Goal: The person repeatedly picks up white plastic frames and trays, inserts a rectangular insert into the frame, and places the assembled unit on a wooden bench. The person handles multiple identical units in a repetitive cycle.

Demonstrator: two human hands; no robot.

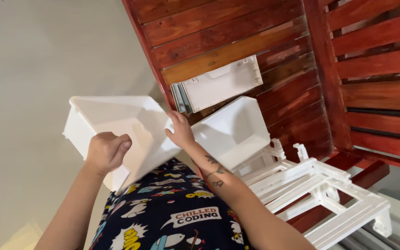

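Over the person's lap, seen from the head camera looking down, both hands hold a white plastic drawer bin (116,125) clear of any surface. The left hand (106,150) is closed over the bin's near rim, fingers curled inward and the knuckles toward the camera, gripping the wall at the lower left side. The right hand (179,132) clasps the bin's far right corner, thumb and fingers pinched on the rim, the tattooed forearm running back toward the lower right. The bin is tilted so its open mouth faces up and toward the camera; its long axis runs from the left hand's side up and away toward the upper left, and the bulk of it lies beyond and to the left of the hands. The left hand sits nearer the bin's middle, the right at its edge. Just beside the right hand, touching or almost touching it, a second white bin (232,129) rests on the red-brown wooden slatted bench (255,37), near its front edge. Behind that, farther up the slats, lies a flat white plastic panel (218,83) with a stack of thin pieces at its left end. At the bench's right end, a white plastic frame (320,194) of open bars lies on its side. A patterned dark garment (172,213) covers the lap below the held bin, and pale floor (24,69) fills the left.
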